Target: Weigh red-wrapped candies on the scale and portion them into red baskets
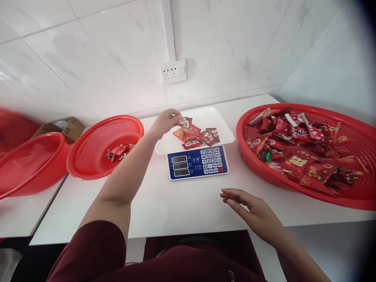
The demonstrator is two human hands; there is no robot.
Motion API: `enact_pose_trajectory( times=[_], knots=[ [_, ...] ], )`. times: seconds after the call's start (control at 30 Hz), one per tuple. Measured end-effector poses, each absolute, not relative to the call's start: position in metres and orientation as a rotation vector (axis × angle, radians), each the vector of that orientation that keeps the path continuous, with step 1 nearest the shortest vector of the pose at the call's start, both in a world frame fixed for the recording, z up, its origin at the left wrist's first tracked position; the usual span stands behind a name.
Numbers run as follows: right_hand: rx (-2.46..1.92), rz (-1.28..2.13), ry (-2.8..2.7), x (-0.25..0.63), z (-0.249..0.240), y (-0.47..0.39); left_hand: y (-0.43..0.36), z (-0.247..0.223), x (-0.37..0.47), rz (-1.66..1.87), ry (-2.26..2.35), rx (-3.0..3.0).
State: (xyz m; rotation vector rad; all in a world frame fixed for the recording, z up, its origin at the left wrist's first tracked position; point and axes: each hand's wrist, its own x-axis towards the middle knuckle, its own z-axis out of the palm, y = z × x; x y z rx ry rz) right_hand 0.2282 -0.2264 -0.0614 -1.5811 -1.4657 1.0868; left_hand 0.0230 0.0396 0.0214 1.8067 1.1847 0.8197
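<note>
My left hand (167, 120) reaches over the white tray (225, 129) of a scale, its fingers closed on a small red-and-white packet (184, 122). Several red packets (192, 134) and a dark red packet (210, 136) lie on that tray, beside and below the fingers. The scale's blue panel (197, 162) with keys and displays faces me. My right hand (245, 205) hovers above the table, right of and below the panel, fingers apart and holding nothing.
A large red basket (264, 176) full of red packets stands at the right. Left of the scale, a red basket (85, 172) holds a few packets. Another red basket (38, 178) and a cardboard box (72, 127) are further left. A socket (174, 71) is on the wall.
</note>
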Motion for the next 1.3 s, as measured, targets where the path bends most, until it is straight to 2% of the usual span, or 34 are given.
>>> enact_pose_trajectory(
  times=[0.13, 0.23, 0.4, 0.5, 0.83, 1.1, 1.27, 1.3],
  knots=[
    [-1.632, 0.936, -1.533, 0.234, -0.054, -0.225, 0.025, 0.022, -0.01, 0.849, 1.296, 1.707],
    [-1.725, 0.694, -1.626, 0.257, -0.029, -0.221, 0.006, 0.027, -0.023, 0.893, 1.362, 1.619],
    [-2.092, 0.262, -1.716, 0.326, 0.019, -0.197, -0.033, 0.028, -0.024, 0.939, 1.15, 1.381],
    [-2.322, 0.327, -1.891, 0.363, 0.022, -0.175, -0.062, 0.018, -0.012, 0.84, 1.008, 1.317],
    [-2.351, 0.298, -2.104, 0.385, -0.018, -0.092, -0.111, 0.0, 0.019, 0.625, 0.904, 1.436],
    [-2.342, 0.291, -1.933, 0.423, 0.023, -0.122, -0.112, -0.007, 0.009, 0.618, 0.951, 1.378],
    [-1.962, 0.891, -2.189, 0.411, 0.034, -0.168, -0.114, -0.013, 0.013, 0.557, 0.936, 1.333],
    [-1.934, 0.905, -2.242, 0.405, 0.029, -0.175, -0.114, -0.013, 0.016, 0.548, 0.931, 1.33]
  ],
)
